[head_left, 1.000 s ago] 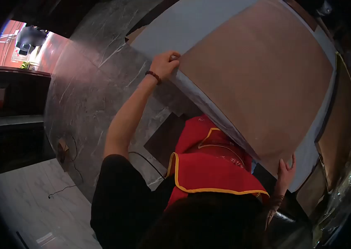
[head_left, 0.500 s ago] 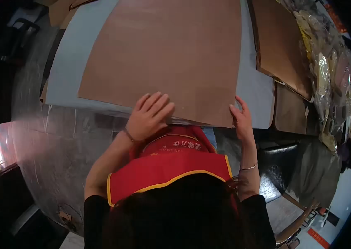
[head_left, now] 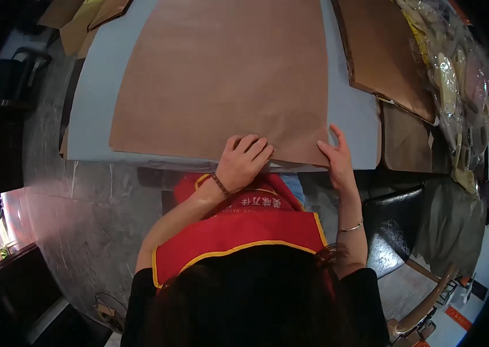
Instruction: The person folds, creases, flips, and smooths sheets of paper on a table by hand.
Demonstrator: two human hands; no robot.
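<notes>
A large brown sheet (head_left: pixel 221 81) lies on a pale grey-blue cover (head_left: pixel 91 110) over the table. My left hand (head_left: pixel 244 161) rests at the sheet's near edge, fingers bent and close together over the edge. At the near right corner of the sheet is my right hand (head_left: pixel 337 156), its thumb at the corner and its forefinger raised apart from it. I cannot make out whether the corner is pinched there. A dark bead bracelet is on my left wrist and a thin bangle on my right.
Brown cardboard (head_left: pixel 383 55) lies at the right of the table, beside clear plastic-wrapped items (head_left: pixel 453 87). More cardboard (head_left: pixel 82 29) is at the far left. A black chair (head_left: pixel 392 231) stands below the table's right side.
The view has turned and the sheet now lies squarer to me. My left hand has moved from the sheet's left corner rightwards along the near edge, closer to my right hand.
</notes>
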